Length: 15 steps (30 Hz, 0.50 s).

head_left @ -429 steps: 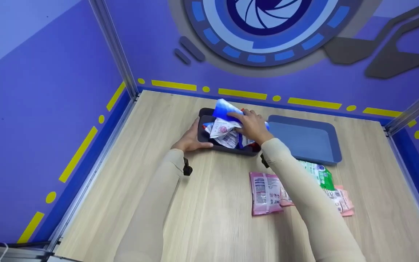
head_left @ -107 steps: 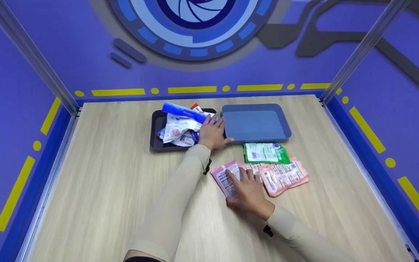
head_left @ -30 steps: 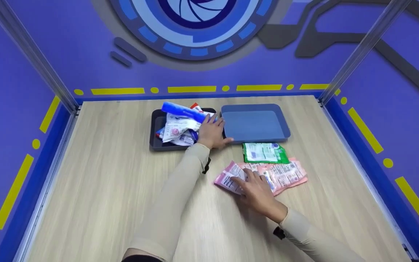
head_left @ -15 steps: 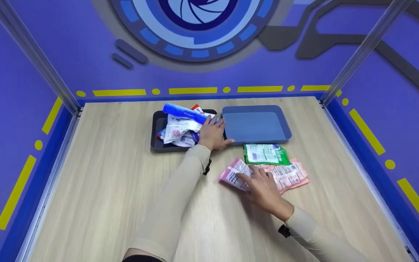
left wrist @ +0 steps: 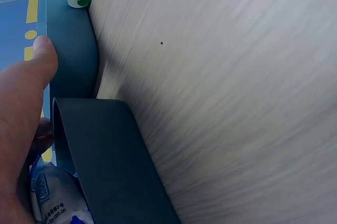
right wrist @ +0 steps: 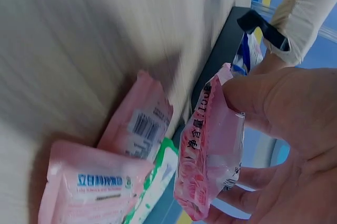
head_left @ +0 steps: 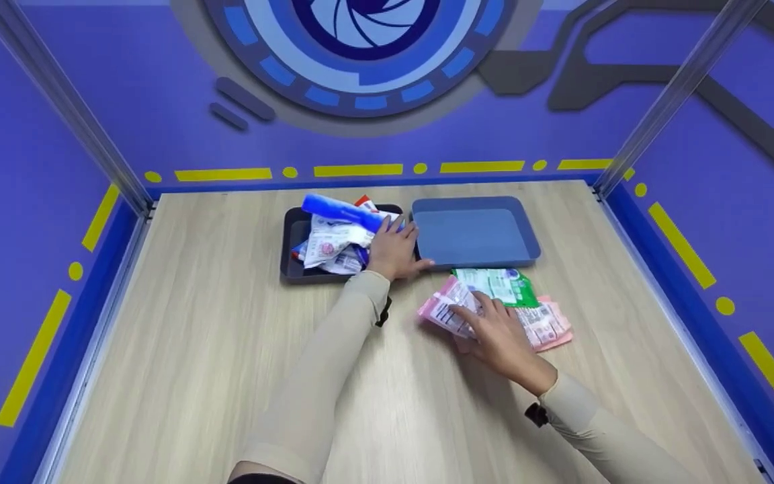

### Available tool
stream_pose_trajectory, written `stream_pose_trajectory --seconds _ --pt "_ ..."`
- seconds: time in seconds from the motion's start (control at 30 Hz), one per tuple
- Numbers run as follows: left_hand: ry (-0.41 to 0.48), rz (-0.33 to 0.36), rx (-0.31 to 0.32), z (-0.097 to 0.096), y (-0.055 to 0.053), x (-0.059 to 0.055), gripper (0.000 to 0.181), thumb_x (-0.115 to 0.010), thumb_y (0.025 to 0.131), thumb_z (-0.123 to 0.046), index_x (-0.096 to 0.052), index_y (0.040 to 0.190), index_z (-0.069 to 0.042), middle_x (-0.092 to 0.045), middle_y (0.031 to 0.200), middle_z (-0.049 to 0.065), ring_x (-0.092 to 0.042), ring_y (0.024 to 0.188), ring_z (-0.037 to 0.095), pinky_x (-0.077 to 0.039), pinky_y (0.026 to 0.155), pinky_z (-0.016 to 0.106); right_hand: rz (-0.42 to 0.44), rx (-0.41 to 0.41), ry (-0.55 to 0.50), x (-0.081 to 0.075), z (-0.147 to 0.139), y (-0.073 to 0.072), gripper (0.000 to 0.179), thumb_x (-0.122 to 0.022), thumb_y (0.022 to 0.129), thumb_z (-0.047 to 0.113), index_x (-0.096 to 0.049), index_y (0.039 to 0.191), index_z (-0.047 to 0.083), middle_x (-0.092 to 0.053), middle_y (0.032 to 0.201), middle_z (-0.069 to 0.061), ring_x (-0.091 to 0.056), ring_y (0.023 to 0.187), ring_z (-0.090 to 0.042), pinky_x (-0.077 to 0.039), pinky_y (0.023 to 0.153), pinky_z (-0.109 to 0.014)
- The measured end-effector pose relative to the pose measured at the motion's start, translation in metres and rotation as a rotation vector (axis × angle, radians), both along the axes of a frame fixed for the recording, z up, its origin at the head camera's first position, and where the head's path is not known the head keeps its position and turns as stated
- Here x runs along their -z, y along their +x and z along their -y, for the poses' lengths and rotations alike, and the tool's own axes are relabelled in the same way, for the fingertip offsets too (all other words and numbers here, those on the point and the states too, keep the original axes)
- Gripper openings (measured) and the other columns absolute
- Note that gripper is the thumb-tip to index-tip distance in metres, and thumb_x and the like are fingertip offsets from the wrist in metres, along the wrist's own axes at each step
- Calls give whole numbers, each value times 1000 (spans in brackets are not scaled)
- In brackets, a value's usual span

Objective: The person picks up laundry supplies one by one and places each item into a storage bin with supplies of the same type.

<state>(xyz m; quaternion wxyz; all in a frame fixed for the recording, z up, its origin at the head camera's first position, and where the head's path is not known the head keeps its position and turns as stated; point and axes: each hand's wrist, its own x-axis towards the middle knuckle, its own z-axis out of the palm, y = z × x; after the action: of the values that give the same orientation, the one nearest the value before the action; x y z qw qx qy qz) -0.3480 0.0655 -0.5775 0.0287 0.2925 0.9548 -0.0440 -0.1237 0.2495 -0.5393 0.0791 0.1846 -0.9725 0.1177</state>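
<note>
My right hand [head_left: 502,341] pinches a pink packet [head_left: 442,316] between thumb and fingers. In the right wrist view, this packet [right wrist: 197,150] is held on edge above the other packets. On the wood below lie two lighter pink packets [right wrist: 95,184], partly hidden by the hand in the head view. A green and white packet [head_left: 525,290] lies just behind them. My left hand [head_left: 392,250] lies with spread fingers over the right end of a dark tray [head_left: 291,274], thumb reaching to the rim of a blue-grey tray [head_left: 532,250].
Heaped in the dark tray are several white packets [head_left: 326,247] with a long blue packet [head_left: 336,208] on top. The blue-grey tray stands beside it with nothing inside. Purple panels [head_left: 125,134] close off the back and sides of the wooden table [head_left: 212,349].
Over the last second my right hand has raised the pink packet and carried it right and away from me, over the lighter pink ones. The left hand has stayed put.
</note>
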Motion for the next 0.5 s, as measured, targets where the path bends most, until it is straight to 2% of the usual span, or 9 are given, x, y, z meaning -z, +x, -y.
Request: stream_pose_trajectory --seconds 0.2,0.37,0.5 --pt "-3 -2 -3 1 0 0 95 -38 93 -81 -36 161 -15 -32 167 0 -16 157 26 -1 128 46 5 3 11 -3 -6 -8 68 -87 74 2 -66 137 15 -50 141 -32 -55 114 -48 -51 87 -63" --pt "-15 -16 3 1 3 -1 96 -36 92 -83 -36 161 -15 -32 167 0 -17 157 26 -2 129 46 47 33 7 -9 -12 -13 67 -86 79 4 -63 141 17 -47 147 -31 -53 121 -48 -48 97 -65" --pt "-17 -27 4 1 4 -2 96 -35 92 -83 -37 161 -15 -33 167 0 -17 157 26 -3 129 46 20 29 8 -13 -18 -20 68 -86 78 3 -64 141 17 -47 146 -30 -53 122 -49 -47 98 -65"
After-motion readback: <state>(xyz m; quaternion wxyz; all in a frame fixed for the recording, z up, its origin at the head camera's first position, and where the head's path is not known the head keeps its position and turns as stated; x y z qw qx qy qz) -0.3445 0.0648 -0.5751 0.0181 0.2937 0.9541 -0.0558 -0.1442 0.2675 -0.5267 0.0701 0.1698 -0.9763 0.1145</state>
